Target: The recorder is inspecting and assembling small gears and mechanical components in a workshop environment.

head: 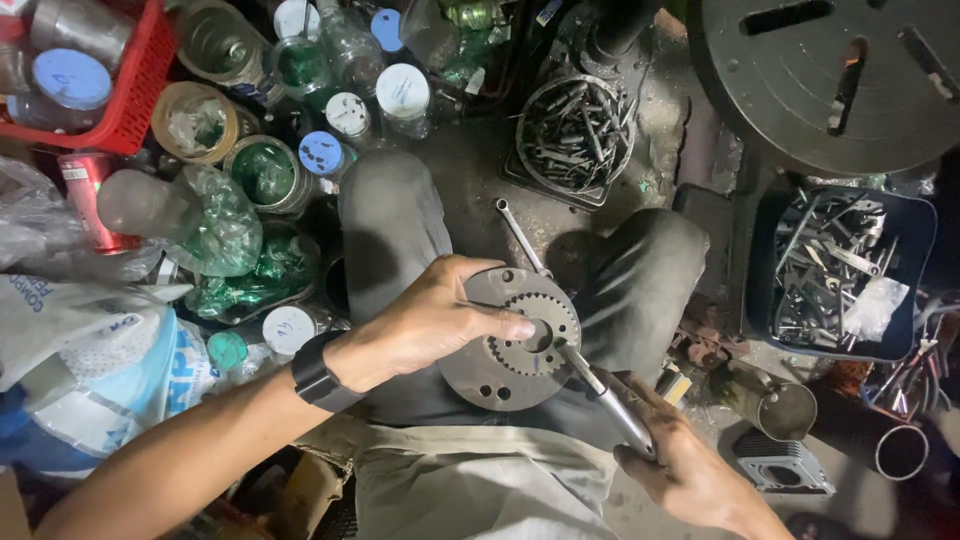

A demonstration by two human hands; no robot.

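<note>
Cluttered workshop floor: left fingers (478,322) grip gear disc (510,340), right fingers (655,432) clench screwdriver (600,390).

The round gear plate (505,345) is dull grey metal with a matt, slightly grimy face. The tool (612,400) has a shiny smooth metal shaft. The crate (140,80) is glossy red plastic.

left hand (430,320): black wristband (broad, watch-like) | arms: bare, sleeveless | legs: dark grey trousers | waist: pale cloth
</note>
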